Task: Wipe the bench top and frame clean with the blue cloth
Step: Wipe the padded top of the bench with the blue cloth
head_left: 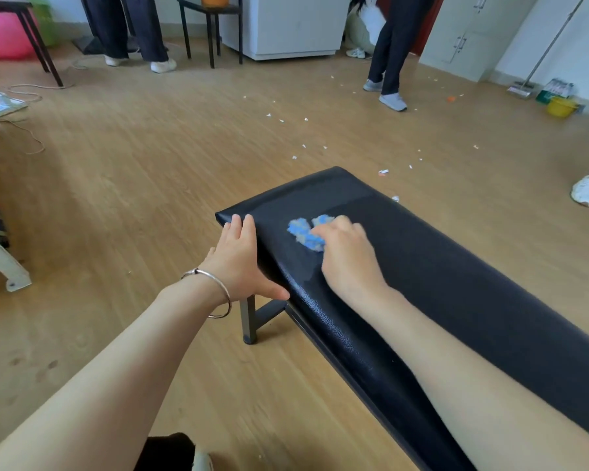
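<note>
A black padded bench (456,283) runs from the middle of the view to the lower right. Its dark metal frame leg (249,321) shows under the near left edge. A crumpled blue cloth (303,231) lies on the bench top near the far end. My right hand (347,256) holds the cloth with curled fingers and presses it on the pad. My left hand (242,256) rests flat with straight fingers on the bench's left edge, thumb spread toward the frame. A silver bangle sits on my left wrist.
Wooden floor (150,198) surrounds the bench, with small white scraps (303,146) scattered beyond it. Two people's legs (388,62) stand at the back, and a shoe (585,190) shows at the right edge. A black side table (211,32), pink ball (4,35), yellow bucket (560,107) and mop stand far off.
</note>
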